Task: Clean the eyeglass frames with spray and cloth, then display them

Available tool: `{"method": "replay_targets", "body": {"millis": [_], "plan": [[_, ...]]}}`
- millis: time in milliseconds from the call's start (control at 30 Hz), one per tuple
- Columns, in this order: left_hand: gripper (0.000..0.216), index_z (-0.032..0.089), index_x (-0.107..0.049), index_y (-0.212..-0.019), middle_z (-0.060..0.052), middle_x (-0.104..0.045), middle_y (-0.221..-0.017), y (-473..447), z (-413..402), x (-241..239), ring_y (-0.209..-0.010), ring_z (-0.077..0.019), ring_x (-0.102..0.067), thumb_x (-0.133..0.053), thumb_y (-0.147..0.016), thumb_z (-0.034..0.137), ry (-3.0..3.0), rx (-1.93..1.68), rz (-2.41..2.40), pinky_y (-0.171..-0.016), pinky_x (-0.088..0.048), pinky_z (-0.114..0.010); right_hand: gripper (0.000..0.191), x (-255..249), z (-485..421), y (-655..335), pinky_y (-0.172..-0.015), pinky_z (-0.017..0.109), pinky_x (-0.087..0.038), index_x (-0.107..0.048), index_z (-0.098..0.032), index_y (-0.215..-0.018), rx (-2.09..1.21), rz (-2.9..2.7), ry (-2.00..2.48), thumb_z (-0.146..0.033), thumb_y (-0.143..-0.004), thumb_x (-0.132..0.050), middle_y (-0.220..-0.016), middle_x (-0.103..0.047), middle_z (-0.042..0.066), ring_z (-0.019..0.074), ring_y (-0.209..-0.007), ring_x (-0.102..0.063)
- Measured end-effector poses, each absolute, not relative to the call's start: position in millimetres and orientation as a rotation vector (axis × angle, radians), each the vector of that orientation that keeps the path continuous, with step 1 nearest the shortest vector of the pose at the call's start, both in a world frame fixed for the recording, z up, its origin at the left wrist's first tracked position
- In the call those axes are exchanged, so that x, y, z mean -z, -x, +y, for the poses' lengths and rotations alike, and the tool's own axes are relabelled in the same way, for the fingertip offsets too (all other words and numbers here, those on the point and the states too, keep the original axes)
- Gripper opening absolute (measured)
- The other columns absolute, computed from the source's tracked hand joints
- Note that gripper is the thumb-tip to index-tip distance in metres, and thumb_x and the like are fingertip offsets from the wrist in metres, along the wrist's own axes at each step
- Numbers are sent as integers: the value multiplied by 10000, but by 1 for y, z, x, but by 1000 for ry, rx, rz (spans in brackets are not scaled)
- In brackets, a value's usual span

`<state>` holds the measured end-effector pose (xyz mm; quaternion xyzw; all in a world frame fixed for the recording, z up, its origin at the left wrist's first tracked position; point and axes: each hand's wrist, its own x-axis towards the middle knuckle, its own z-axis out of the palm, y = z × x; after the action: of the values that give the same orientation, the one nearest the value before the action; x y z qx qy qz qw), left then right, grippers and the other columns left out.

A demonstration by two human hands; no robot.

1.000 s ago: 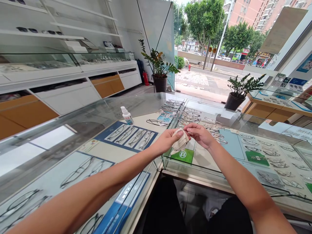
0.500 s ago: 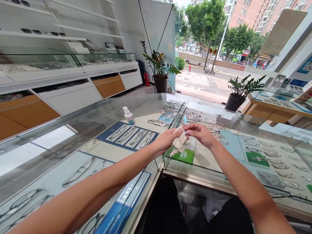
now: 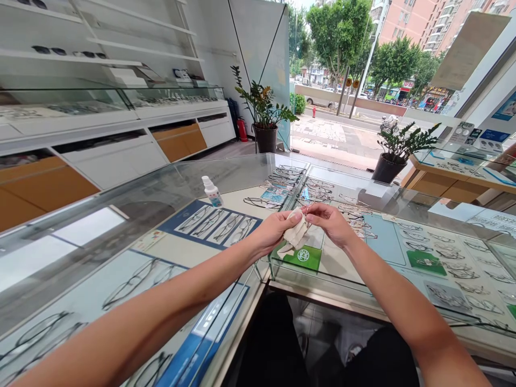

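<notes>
My left hand (image 3: 278, 228) is closed on a cream cloth (image 3: 296, 232), its thumb pressing the top of the folds while the loose end hangs down. Close beside it, my right hand (image 3: 326, 220) pinches a pair of glasses, mostly hidden by the fingers and cloth; only a thin bit of frame (image 3: 309, 205) shows. Both hands meet above the glass display case (image 3: 342, 279). Below the cloth is a green card (image 3: 306, 258) with a white emblem. A white spray bottle (image 3: 212, 192) stands upright on the glass to the left.
Rows of eyeglasses (image 3: 451, 255) lie inside the case, and four-sided blue display boards (image 3: 220, 226) hold more frames at left. Potted plants (image 3: 266, 137) stand by the shop front. Shelves with sunglasses (image 3: 49, 50) line the left wall. My legs (image 3: 274, 338) are under the counter edge.
My hands have shifted slightly, with the cloth a little further left and lower. The fingers of my right hand have closed in against the cloth, and the lens glimpsed before is now covered.
</notes>
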<state>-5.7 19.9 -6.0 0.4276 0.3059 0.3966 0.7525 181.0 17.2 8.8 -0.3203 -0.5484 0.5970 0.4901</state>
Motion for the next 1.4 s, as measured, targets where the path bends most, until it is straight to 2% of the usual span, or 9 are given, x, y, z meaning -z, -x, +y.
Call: {"method": "replay_targets", "body": {"millis": [233, 433, 667, 767, 867, 1100, 1200, 1300, 1400], "plan": [[478, 115, -762, -895, -54, -739, -790, 6, 15, -1, -663, -140, -655, -1005, -573, 370, -924, -774, 606, -665, -496, -243, 331, -12, 16, -182, -1075, 420, -487, -798, -262, -806, -1482, -1296, 771, -469, -606, -960, -1000, -793, 39, 232, -1123, -670], [506, 125, -773, -969, -62, -757, -855, 7, 12, 2, -712, -159, -675, -986, -595, 391, -1031, -799, 656, -704, -515, -263, 343, -13, 14, -181, -1016, 392, -511, -776, -253, -794, -1529, -1246, 745, -448, -590, -972, -1002, -778, 33, 221, -1105, -664], [646, 136, -730, -1137, -42, -736, -867, 1, 5, 0, -729, -162, -658, -940, -632, 479, -1147, -935, 721, -691, -525, -268, 339, -8, 14, -177, -742, 281, -530, -750, -237, -751, -1595, -1156, 746, -414, -578, -982, -945, -754, 6, 146, -857, -638], [619, 131, -715, -1095, 9, -661, -709, -2, 2, -3, -624, -134, -597, -902, -671, 541, -1179, -991, 745, -633, -498, -256, 351, -5, 14, -175, -842, 292, -551, -764, -240, -751, -1598, -1127, 747, -420, -554, -991, -933, -756, -1, 154, -918, -655], [598, 143, -706, -1018, 11, -653, -697, -3, 0, -5, -606, -124, -574, -869, -690, 616, -1229, -1070, 779, -629, -498, -254, 364, -4, 14, -175, -917, 316, -550, -786, -246, -805, -1600, -1137, 759, -455, -576, -978, -983, -779, 10, 163, -968, -669], [636, 141, -682, -794, -36, -654, -636, 3, 7, 0, -527, -126, -542, -656, -822, 776, -1410, -1035, 797, -520, -439, -237, 343, -7, 14, -177, -861, 325, -560, -818, -255, -813, -1571, -1177, 753, -485, -600, -958, -967, -791, 15, 167, -901, -672], [648, 136, -690, -829, -70, -699, -709, 2, 8, 1, -597, -158, -616, -637, -831, 782, -1422, -986, 726, -555, -486, -252, 311, -7, 16, -177, -792, 310, -553, -812, -245, -774, -1570, -1161, 743, -466, -607, -953, -917, -788, 15, 157, -828, -655], [623, 142, -682, -970, -67, -726, -785, 1, 6, 0, -678, -177, -662, -743, -772, 729, -1351, -979, 721, -604, -526, -263, 266, -7, 16, -178, -753, 309, -546, -808, -245, -769, -1575, -1151, 738, -441, -641, -935, -921, -788, 9, 136, -749, -626], [627, 152, -641, -1041, -8, -676, -710, 1, 5, -1, -561, -122, -593, -835, -714, 651, -1278, -1021, 820, -528, -480, -225, 262, -8, 14, -177, -823, 342, -562, -826, -258, -825, -1589, -1187, 715, -442, -663, -921, -1003, -799, 17, 152, -806, -653]]}}
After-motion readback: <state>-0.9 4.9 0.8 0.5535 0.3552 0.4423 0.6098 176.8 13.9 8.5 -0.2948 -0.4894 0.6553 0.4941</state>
